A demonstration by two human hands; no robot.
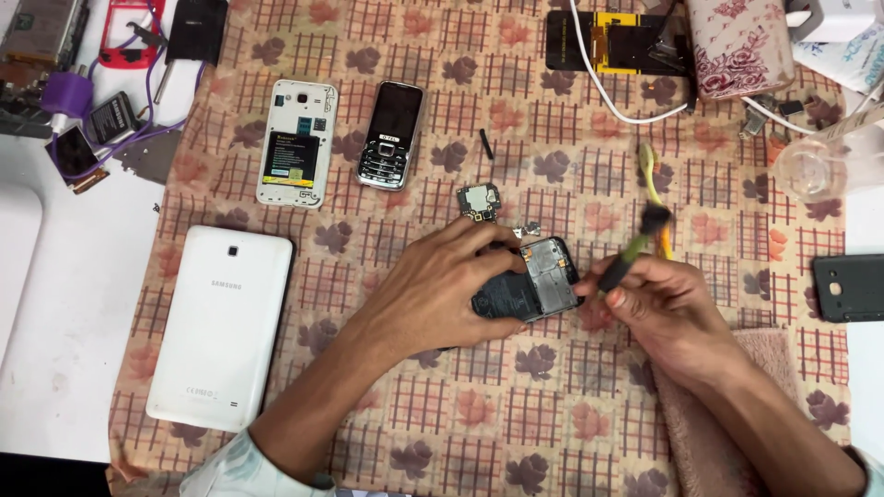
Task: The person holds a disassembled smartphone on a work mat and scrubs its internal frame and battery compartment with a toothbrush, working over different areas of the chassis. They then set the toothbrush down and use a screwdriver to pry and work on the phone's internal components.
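Pinching a dark-handled tool between thumb and fingers, the right hand has its grip pressed together on the handle, just right of the opened black phone. The tool's upper end is blurred, with yellow-green showing above the handle, so its kind cannot be told. The left hand lies over the left part of the opened black phone, fingers curled down on its top edge and side, its grip closed on the phone and pressing it to the patterned cloth that covers the worktop.

Just above the opened black phone lies a small circuit board, with a few tiny metal parts beside it. Farther up and left of the phone is a black keypad phone, and left of that a white phone with its back off, a dark battery showing inside. Well to the left of the opened black phone lies a white tablet, face down, partly over the cloth's edge. A small black stick lies above the circuit board.

Up and right of the opened black phone stands a flowered cup, with a white cable curving by it. Far right, off the cloth, lies a black phone cover.
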